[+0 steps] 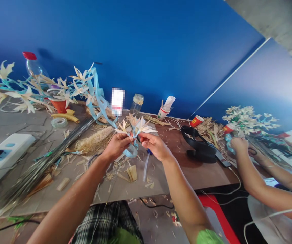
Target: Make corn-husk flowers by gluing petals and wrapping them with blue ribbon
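My left hand [117,145] and my right hand [155,145] meet above the table and pinch the stem of a small bunch of cream straw flowers [135,126]. Light blue ribbon tape [131,151] loops around the stem just under my fingers. Both hands are closed on the bunch. Below them the table is strewn with straw scraps [132,173], and a clear tube [146,167] lies there.
Finished flower sprays with blue ribbon [59,88] lie at the left, with a tape roll [59,122], a wire bundle [46,159] and a white power strip [6,146]. Another person's hands [239,145] work at the right near a black strap [199,144]. Paper cups [163,112] stand by the blue wall.
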{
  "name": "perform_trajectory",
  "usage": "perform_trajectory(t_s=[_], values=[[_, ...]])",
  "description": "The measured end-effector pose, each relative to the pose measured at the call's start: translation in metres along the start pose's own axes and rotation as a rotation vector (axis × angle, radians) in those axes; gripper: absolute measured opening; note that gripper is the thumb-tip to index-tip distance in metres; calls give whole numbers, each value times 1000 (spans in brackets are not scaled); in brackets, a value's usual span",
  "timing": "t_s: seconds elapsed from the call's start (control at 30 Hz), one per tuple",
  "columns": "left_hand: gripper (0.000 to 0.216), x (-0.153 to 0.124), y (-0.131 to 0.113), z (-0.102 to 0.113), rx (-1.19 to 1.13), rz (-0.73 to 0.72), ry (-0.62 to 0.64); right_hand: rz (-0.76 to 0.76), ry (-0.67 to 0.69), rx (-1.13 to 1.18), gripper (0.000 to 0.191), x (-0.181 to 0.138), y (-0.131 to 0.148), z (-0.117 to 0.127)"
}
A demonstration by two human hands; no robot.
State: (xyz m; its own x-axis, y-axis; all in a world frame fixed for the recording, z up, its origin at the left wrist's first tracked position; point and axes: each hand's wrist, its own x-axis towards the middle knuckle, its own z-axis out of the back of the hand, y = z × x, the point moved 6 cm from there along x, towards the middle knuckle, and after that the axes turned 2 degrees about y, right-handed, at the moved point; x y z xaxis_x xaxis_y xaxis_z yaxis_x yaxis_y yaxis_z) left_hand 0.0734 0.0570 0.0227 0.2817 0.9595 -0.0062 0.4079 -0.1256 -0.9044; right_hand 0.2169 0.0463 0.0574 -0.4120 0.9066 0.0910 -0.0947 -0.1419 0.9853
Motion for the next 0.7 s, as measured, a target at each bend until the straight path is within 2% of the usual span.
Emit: perform_trajectory(t_s=[0.17, 0.47, 0.7], values=[[34, -2, 4, -4, -44, 40, 86, 37, 89, 123, 40, 17, -4, -15], [32, -2, 11, -8, -57, 89, 151, -53, 0, 200, 43, 20, -16, -14], [32, -4, 10, -12, -77, 130, 168, -61, 15, 355, 39, 23, -15, -21]])
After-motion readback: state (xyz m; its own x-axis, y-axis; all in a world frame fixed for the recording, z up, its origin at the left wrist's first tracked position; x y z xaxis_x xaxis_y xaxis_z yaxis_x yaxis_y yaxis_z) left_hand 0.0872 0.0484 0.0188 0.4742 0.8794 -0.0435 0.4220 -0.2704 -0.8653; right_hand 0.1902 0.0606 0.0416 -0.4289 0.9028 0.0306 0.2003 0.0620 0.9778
